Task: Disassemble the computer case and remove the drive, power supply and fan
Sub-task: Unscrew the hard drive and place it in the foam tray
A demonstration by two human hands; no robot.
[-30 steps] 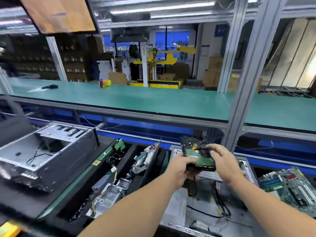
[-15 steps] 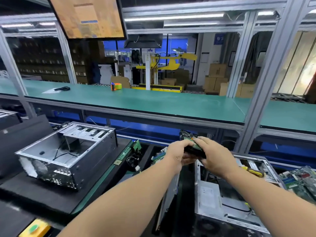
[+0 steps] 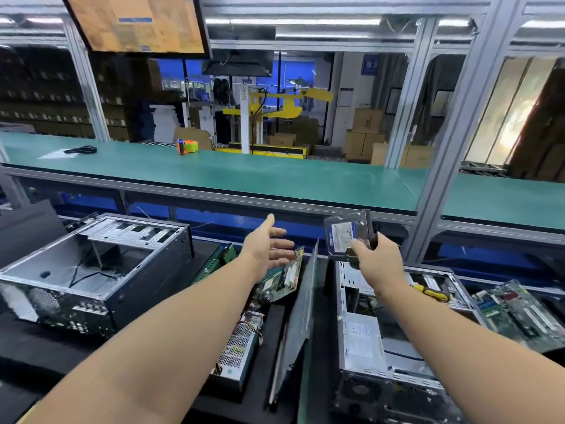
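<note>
Plainly, the risk sits with the drive (image 3: 347, 237): the right hand (image 3: 377, 264) grasps it only by its lower corner, label toward the camera, high in the air above the far end of the open case (image 3: 394, 341). Held so far from its middle, it could twist out of the fingers and fall onto the case's metal frame or the cables inside, and a knock of that kind may damage it. The left hand (image 3: 267, 244) is released, fingers spread and relaxed, left of the drive and well apart from it, so it gives no support.

Left of the case a loose side panel (image 3: 301, 313) stands on edge, and beyond it lie a circuit board (image 3: 282, 278) and a mesh-sided power supply (image 3: 240, 353); any set-down on that side has to clear the panel's top edge. A screwdriver (image 3: 432, 293) rests on the case's right rim, with another board (image 3: 519, 310) further right. A second, gutted case (image 3: 91, 270) sits far left. Behind the case runs a green counter (image 3: 275, 175), largely bare.
</note>
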